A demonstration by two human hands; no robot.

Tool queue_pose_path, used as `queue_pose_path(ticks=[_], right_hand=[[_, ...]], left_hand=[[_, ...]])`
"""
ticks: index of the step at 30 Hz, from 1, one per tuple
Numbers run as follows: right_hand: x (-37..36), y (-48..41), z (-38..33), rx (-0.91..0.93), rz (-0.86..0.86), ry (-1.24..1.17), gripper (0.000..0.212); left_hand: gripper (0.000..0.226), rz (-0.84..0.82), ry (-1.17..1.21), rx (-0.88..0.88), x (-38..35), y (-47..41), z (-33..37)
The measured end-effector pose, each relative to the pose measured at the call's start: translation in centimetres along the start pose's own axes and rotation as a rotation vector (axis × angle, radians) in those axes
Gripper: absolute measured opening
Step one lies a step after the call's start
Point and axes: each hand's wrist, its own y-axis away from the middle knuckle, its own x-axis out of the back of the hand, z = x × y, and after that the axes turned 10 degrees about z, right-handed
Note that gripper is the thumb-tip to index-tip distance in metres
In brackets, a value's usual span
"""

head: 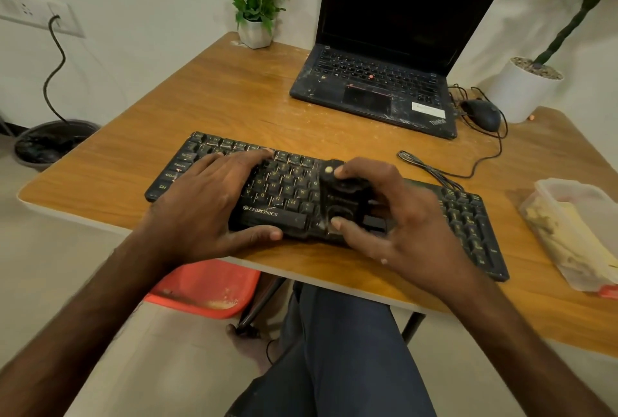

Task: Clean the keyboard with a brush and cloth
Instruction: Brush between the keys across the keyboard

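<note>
A dusty black keyboard (468, 216) lies slanted across the front of the wooden table (234, 95). My left hand (207, 206) lies flat on its left half, fingers stretched over the keys and thumb along the front edge. My right hand (394, 216) grips a black block-shaped brush (341, 195) with a small cream knob on top. It holds the brush against the keys near the middle of the keyboard, index finger on top and thumb at the brush's near side. The bristles are hidden. In a clear plastic box at the right lies a yellowish cloth (568, 232).
An open dusty laptop (374, 88) stands at the back, with a black mouse (481, 113) and a coiled cable (431, 169) to its right. The plastic box (598, 202) sits at the right edge. A flower vase (255, 33) and white plant pot (515, 95) stand behind. A red bin (204, 286) is under the table.
</note>
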Motion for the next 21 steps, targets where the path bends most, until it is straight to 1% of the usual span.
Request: queue_pose_path(ticks=[2,3,5,6,8,10,12,15,17,19,20,21], right_hand=[[0.6,-0.6,0.6,0.025,0.038,0.115,0.058],[0.8,-0.6,0.5,0.026,0.044,0.102,0.058],[0.6,-0.1,-0.6,0.016,-0.034,-0.006,0.06],[0.4,0.4,-1.0,0.037,-0.088,-0.021,0.06],[0.4,0.7,-0.9,0.08,-0.12,0.059,0.061],[0.9,0.2,-0.1,0.082,-0.038,0.152,0.061],[1.4,0.0,0.2,0.094,0.013,0.161,0.06],[0.8,0.9,-0.6,0.101,-0.058,0.045,0.057],[0.6,1.1,-0.3,0.126,-0.079,0.106,0.058],[1.1,0.4,0.4,0.108,-0.006,0.171,0.059],[1.4,0.2,0.6,0.085,0.04,0.15,0.058],[1.4,0.2,0.5,0.044,0.065,0.077,0.059]], left_hand=[[0.107,-0.005,0.003,0.002,0.0,0.0,0.1],[0.107,-0.003,0.004,0.003,0.0,0.0,0.1],[0.107,-0.005,0.001,0.005,0.1,0.0,0.1],[0.108,-0.007,-0.003,0.003,0.1,0.0,0.1],[0.108,-0.005,-0.009,-0.005,0.1,0.0,0.1],[0.108,-0.007,-0.013,-0.004,0.1,0.0,0.1],[0.107,-0.005,-0.01,0.001,0.1,0.0,0.1],[0.107,-0.007,-0.01,-0.003,0.0,0.0,0.0],[0.107,-0.003,-0.005,-0.006,0.1,0.0,0.0],[0.107,-0.003,-0.004,-0.004,0.1,-0.1,0.0],[0.107,-0.007,-0.003,0.0,0.1,-0.1,0.1],[0.107,-0.011,-0.003,0.003,0.1,-0.1,0.1]])
